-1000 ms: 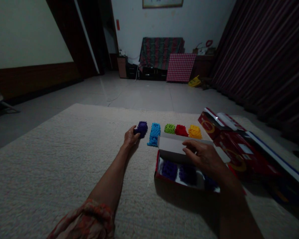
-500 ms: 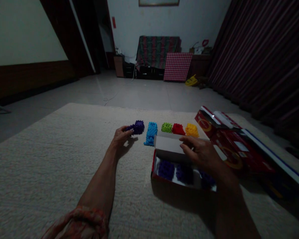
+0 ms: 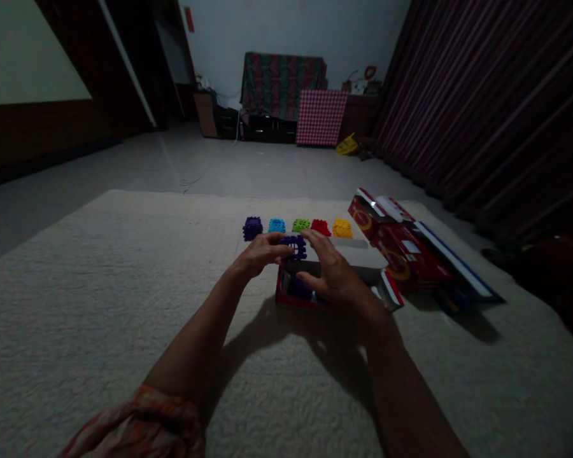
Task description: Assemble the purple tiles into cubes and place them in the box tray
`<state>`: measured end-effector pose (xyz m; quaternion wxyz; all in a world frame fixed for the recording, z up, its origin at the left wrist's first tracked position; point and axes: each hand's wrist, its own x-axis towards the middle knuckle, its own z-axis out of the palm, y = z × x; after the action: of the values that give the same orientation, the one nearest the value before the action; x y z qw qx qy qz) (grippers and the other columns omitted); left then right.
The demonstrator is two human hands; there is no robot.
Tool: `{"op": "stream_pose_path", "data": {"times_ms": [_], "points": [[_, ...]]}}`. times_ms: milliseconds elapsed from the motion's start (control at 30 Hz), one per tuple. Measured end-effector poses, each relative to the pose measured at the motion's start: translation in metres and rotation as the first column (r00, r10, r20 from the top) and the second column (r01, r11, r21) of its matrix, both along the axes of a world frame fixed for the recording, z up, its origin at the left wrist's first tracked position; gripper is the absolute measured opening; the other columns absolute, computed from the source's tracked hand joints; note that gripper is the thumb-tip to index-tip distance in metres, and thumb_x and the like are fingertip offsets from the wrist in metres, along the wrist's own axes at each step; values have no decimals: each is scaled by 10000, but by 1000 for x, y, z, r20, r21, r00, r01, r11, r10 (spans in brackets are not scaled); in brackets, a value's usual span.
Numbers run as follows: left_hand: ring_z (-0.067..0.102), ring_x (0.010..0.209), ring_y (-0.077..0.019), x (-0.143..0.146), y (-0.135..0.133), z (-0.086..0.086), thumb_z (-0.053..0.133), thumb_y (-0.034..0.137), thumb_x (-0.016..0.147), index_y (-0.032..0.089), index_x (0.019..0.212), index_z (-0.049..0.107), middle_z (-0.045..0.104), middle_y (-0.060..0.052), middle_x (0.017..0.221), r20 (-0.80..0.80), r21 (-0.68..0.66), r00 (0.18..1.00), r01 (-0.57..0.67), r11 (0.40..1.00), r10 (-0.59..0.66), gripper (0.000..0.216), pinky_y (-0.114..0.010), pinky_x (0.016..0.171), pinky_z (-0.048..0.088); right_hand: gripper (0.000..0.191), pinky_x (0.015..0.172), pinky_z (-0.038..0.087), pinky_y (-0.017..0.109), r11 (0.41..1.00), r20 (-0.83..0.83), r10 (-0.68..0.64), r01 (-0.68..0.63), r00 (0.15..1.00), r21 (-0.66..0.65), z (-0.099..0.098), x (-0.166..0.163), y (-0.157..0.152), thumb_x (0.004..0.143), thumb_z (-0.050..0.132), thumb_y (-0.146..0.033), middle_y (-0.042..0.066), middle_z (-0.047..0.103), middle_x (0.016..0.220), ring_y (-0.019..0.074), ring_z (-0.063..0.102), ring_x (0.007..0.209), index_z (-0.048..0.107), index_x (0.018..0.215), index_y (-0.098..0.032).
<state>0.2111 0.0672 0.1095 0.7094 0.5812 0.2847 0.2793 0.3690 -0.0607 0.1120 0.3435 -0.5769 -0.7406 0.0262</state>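
My left hand (image 3: 262,253) pinches a purple notched plastic building tile (image 3: 297,249) above the open box (image 3: 286,299). My right hand (image 3: 332,270) is beside that tile, thumb and fingers apart; one fingertip is close to the tile's edge, and I cannot tell if it touches. Inside the box, purple tiles (image 3: 298,288) show in part, the rest hidden by my right hand. Beyond the box stand a purple stack (image 3: 253,228), a light blue stack (image 3: 277,225), a green stack (image 3: 300,224), a red stack (image 3: 320,227) and a yellow stack (image 3: 342,228).
A large red box (image 3: 401,251) with flaps spread lies to the right on the cream mat (image 3: 100,305). Farther off are a cloth-covered cabinet (image 3: 281,83), a checked cloth panel (image 3: 321,117), a yellow object (image 3: 347,145) and a dark curtain (image 3: 468,95).
My left hand has moved right with the purple tile, from beside the purple stack to above the box. My right hand has come in toward the tile. The camera view has shifted.
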Motion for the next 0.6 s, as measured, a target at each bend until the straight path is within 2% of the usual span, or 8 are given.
{"op": "stream_pose_path", "data": {"times_ms": [133,233,333,433,500,600], "points": [[593,630,-128,-13,-15,0,794,167,619,130,848,720,676,-37,754,-12,4,999,-39,999,39,243,-263,573,449,679,1170,403,531,999,-20,37,-37,999,30,-3,-16,-1,840,636,-136,171,490,1477,309,445,1420,410,1475,-215],[568,592,-109,-18,-18,0,790,176,626,133,801,718,666,-32,730,-37,38,999,-15,999,17,194,-249,531,419,665,1132,436,531,1000,-21,8,-7,1000,29,0,-22,0,849,637,-158,173,529,1410,312,499,1356,412,1472,-210],[555,568,-99,-15,-18,5,792,171,626,129,788,715,667,-35,726,-82,62,996,45,997,-40,185,-248,521,415,699,1121,445,519,999,18,-7,8,1000,-31,9,-16,-5,834,665,-182,151,530,1395,309,509,1334,411,1482,-244],[537,548,-89,-12,-15,9,817,176,610,122,803,717,681,-47,742,-97,57,995,36,998,-30,224,-244,510,409,704,1130,437,476,996,60,-40,45,997,-81,20,2,-20,812,720,-212,158,516,1415,299,497,1348,450,1462,-220],[554,572,-97,-14,-14,8,831,192,612,122,817,722,696,-60,772,-70,54,997,-17,998,21,243,-236,503,399,620,1100,456,454,983,97,-105,118,990,-138,25,13,-33,814,735,-228,156,559,1380,294,536,1306,529,1399,-205],[613,676,-135,-22,-12,1,831,228,646,138,863,742,727,-82,860,-14,53,997,-70,996,71,251,-230,513,406,356,998,502,400,943,157,-118,160,981,-292,26,15,-46,851,696,-226,105,689,1211,261,646,1127,684,1207,-227]]}}
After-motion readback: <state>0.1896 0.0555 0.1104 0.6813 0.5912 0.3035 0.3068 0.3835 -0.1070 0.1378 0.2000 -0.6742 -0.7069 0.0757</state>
